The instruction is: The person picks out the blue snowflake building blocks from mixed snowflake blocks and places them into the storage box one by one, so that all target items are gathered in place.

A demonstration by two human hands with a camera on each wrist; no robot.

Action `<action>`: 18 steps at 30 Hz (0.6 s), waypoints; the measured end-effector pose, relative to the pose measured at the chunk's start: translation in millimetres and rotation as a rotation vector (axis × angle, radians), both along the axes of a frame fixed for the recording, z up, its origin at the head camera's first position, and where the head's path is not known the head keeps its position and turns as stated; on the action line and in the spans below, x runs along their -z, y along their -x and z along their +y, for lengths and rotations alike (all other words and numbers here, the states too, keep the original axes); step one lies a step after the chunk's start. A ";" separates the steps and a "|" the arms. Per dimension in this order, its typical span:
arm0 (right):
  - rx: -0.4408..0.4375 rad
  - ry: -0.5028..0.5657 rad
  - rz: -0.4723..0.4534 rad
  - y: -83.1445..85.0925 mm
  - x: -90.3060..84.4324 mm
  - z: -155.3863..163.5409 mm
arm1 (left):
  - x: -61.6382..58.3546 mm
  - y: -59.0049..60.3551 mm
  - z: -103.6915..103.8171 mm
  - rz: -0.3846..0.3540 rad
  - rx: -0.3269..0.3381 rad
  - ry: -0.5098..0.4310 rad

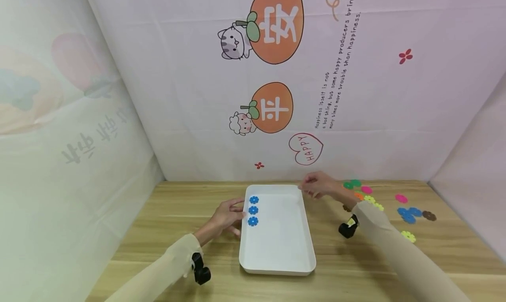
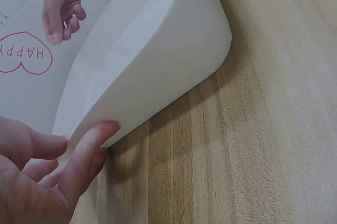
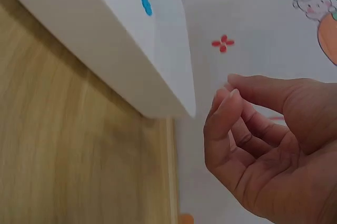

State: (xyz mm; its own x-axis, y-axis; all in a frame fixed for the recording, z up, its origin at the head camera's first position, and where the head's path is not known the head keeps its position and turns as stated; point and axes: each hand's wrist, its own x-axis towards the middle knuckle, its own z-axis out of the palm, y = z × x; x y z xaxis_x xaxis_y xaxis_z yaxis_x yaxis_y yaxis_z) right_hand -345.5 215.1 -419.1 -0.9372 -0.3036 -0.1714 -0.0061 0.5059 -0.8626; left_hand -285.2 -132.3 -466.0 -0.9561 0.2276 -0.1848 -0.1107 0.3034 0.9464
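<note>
Tray [image 1: 280, 242], plain white, round-cornered, is pinched by the left hand [image 1: 226, 215], the right hand [image 1: 321, 184] loosely curled, empty.

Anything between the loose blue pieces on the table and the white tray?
Yes: in the head view, the right sleeve and its black wrist camera cross between the loose blue pieces and the tray.

The right forearm [image 1: 395, 245] partly hid a brown piece [image 1: 346, 208] from me; the left wrist view cut off the left hand [image 2: 45, 176], the right wrist view the white tray [image 3: 100, 50].
</note>
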 end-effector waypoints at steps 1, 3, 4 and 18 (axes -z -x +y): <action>0.003 0.001 0.007 -0.6 -0.4 5.6 | 0.0 -0.1 -0.1 0.001 0.001 0.003; 0.017 -0.009 0.022 -2.4 -2.5 15.3 | -0.1 -0.4 -0.5 0.000 0.002 0.004; 0.031 -0.011 0.024 -3.0 -3.3 19.9 | -0.1 -0.4 -0.5 0.001 0.003 0.005; 0.109 -0.257 0.038 -12.8 -5.6 116.2 | 1.3 -0.6 2.1 -0.007 0.013 -0.007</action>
State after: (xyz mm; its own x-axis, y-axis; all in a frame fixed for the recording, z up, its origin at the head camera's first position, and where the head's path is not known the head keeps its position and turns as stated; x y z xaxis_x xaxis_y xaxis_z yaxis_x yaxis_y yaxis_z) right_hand -332.7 331.3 -413.5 -0.9693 -0.1517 -0.1937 0.0304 0.7075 -0.7061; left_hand -284.5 -130.2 -467.3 -0.9516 0.2414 -0.1901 -0.1137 0.2980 0.9478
